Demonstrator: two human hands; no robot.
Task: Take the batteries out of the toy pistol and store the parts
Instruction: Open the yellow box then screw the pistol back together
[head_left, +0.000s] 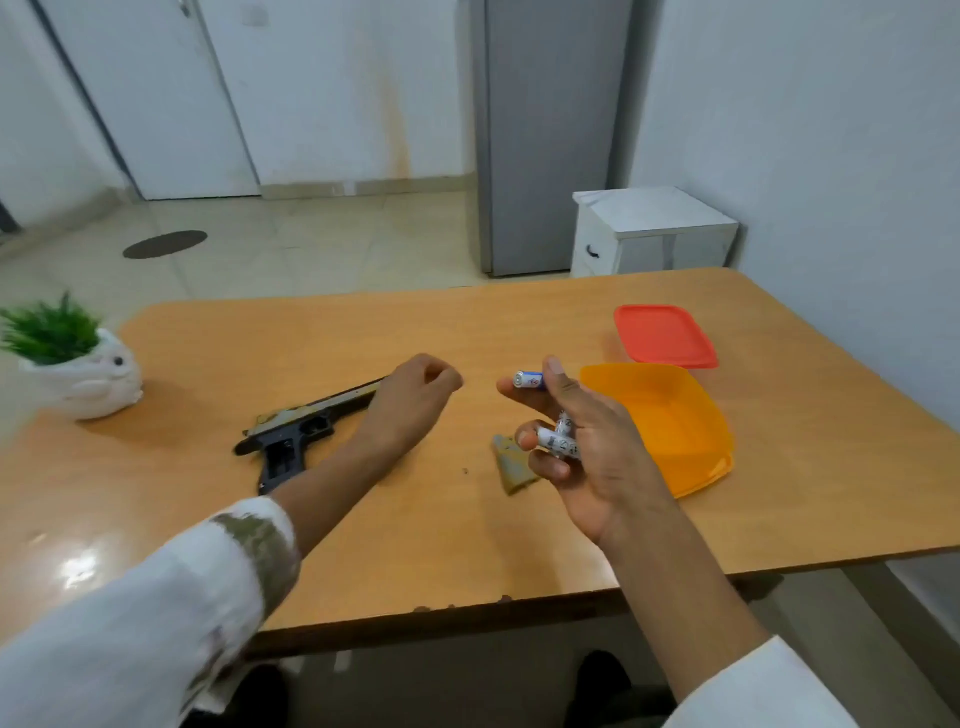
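We judge the batteries (556, 441) out, gripped in our right hand (592, 457) with the open box (719, 415) at its 3 o'clock, yet nothing is stored: pistol (296, 434) and cover (511, 470) lie on the tabletop (363, 545), our left hand (415, 389) loosely curled, empty, lid (665, 335) at the box's 12 o'clock, path unblocked

Home room, wooden table (363, 519)
Beyond the fingers (555, 371), a fridge (550, 135) and white cabinet (649, 234) are standing on tiled floor (311, 234); far left, a potted plant (67, 364) is sitting.

Black toy pistol (296, 431) flat, batteries (556, 442) aloft
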